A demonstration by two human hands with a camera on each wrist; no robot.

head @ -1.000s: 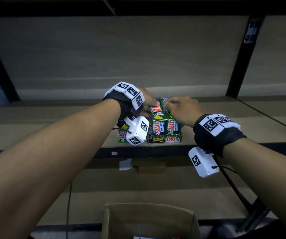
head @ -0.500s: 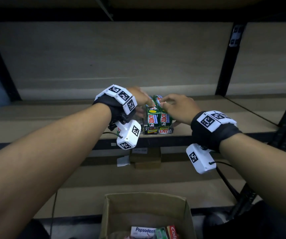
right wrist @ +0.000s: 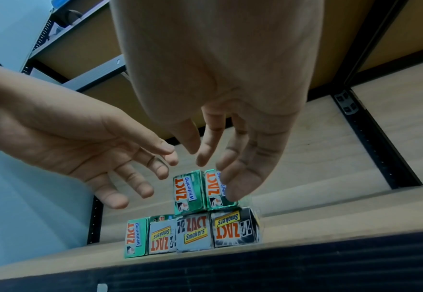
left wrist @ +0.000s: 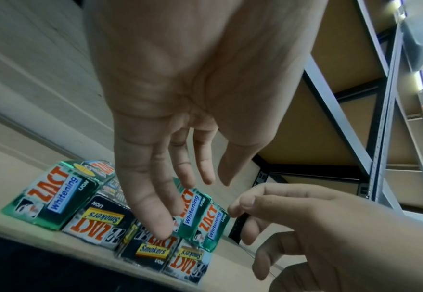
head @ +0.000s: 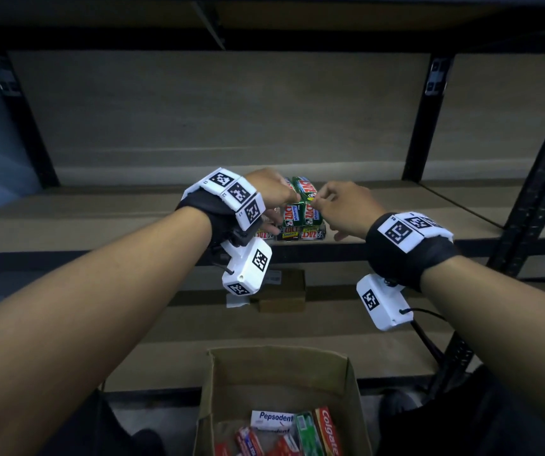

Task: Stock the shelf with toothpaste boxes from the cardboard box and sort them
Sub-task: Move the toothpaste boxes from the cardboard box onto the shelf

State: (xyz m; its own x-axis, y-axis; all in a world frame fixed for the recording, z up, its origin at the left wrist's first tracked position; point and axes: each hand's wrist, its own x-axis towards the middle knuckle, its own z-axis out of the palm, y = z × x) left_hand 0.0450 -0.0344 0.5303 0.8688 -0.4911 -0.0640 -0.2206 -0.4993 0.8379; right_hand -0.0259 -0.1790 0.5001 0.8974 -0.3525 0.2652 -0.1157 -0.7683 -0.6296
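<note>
Two green Zact boxes (right wrist: 204, 190) stacked atop black Smokers boxes (right wrist: 216, 230) at the shelf (right wrist: 305, 223) front edge

The person is wearing, on bare forearms, a black strap around each wrist, the left hand (head: 266, 192) and right hand (head: 343, 205) each carrying white blocks printed with black square-code markers, a white camera housing hanging beneath, a thin black cable trailing off.
</note>
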